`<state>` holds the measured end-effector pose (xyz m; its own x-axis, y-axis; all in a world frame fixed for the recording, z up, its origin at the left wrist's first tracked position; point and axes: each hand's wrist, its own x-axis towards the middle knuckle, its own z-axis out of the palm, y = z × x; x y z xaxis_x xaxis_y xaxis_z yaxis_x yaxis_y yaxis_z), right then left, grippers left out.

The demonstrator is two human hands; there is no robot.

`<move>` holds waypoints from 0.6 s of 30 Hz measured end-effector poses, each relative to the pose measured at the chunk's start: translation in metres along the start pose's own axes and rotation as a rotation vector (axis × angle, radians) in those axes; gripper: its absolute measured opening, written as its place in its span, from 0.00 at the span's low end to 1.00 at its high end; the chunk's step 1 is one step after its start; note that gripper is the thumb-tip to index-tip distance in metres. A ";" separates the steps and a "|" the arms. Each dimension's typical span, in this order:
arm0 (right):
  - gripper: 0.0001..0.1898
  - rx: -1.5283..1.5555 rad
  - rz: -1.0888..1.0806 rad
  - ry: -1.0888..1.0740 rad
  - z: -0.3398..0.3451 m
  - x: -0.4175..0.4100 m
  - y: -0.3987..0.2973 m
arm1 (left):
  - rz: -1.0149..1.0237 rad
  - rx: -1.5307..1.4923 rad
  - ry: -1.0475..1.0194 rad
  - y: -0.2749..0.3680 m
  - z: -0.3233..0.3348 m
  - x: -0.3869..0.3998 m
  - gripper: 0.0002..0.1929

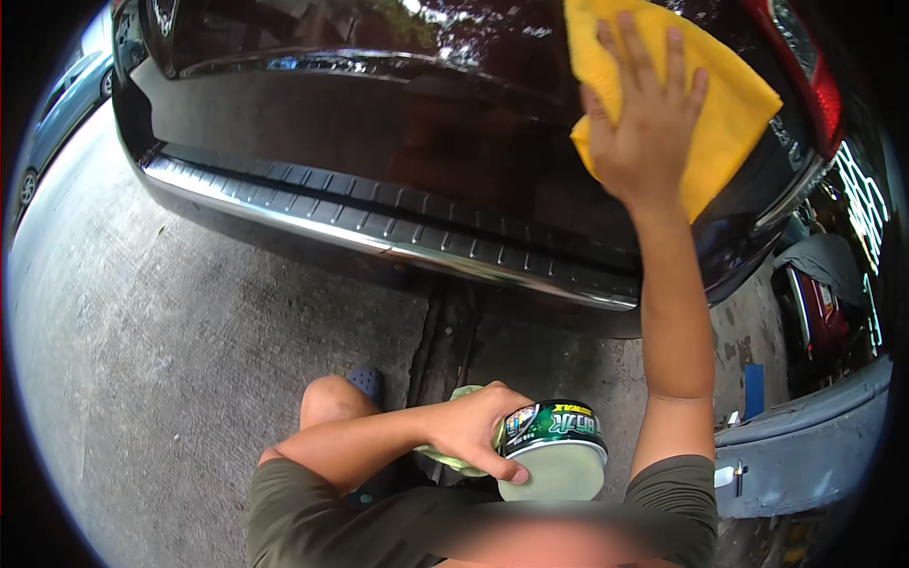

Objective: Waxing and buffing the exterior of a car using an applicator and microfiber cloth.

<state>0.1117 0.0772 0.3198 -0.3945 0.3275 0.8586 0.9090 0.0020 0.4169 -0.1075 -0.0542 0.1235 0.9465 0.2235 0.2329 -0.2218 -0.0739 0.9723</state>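
Note:
My right hand (648,131) lies flat with spread fingers on a yellow microfibre cloth (735,106), pressing it to the glossy dark tailgate (341,117) of a car. One cloth corner sticks out to the right, near the red tail light (826,103). Close to my body, my left hand (472,426) grips a round wax tin (557,431) by its side. The tin has a dark green printed wall and is tilted; its pale green round face shows, but I cannot tell whether that is wax or a lid. Under the same hand bunches a light green cloth (458,465).
A ribbed bumper step with chrome trim (383,245) runs below the tailgate. Concrete ground (234,291) spreads to the left, where a parked car (71,106) stands. At lower right are a grey ledge (795,468) and a partly covered red vehicle (824,312).

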 end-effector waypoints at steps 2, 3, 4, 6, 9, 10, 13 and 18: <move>0.39 0.153 -0.035 -0.131 0.012 -0.025 -0.043 | 0.051 0.017 -0.036 -0.001 -0.003 -0.001 0.27; 0.39 0.213 -0.065 -0.213 0.015 -0.044 -0.066 | 0.047 0.013 -0.028 0.000 -0.004 -0.003 0.27; 0.40 0.231 -0.154 -0.286 0.023 -0.067 -0.074 | 0.024 0.002 -0.033 0.001 -0.006 -0.002 0.27; 0.42 0.293 -0.317 -0.382 0.022 -0.095 -0.081 | -0.024 -0.042 -0.022 0.001 -0.007 -0.005 0.27; 0.42 0.686 -0.404 -0.652 0.022 -0.066 -0.063 | -0.037 -0.177 0.113 0.004 -0.002 -0.018 0.28; 0.43 0.552 -0.456 -0.628 0.030 -0.048 -0.054 | -0.054 -0.205 0.108 0.002 -0.002 -0.019 0.29; 0.35 0.629 -0.110 -0.227 0.042 0.020 -0.028 | 0.008 -0.192 0.127 0.003 -0.001 -0.017 0.29; 0.34 0.200 -0.116 -0.128 0.026 0.072 -0.022 | 0.004 -0.164 0.094 0.010 -0.004 -0.014 0.30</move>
<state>0.0665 0.1250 0.3642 -0.4894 0.4307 0.7583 0.8720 0.2296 0.4323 -0.1242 -0.0541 0.1298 0.9213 0.3135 0.2302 -0.2680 0.0827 0.9598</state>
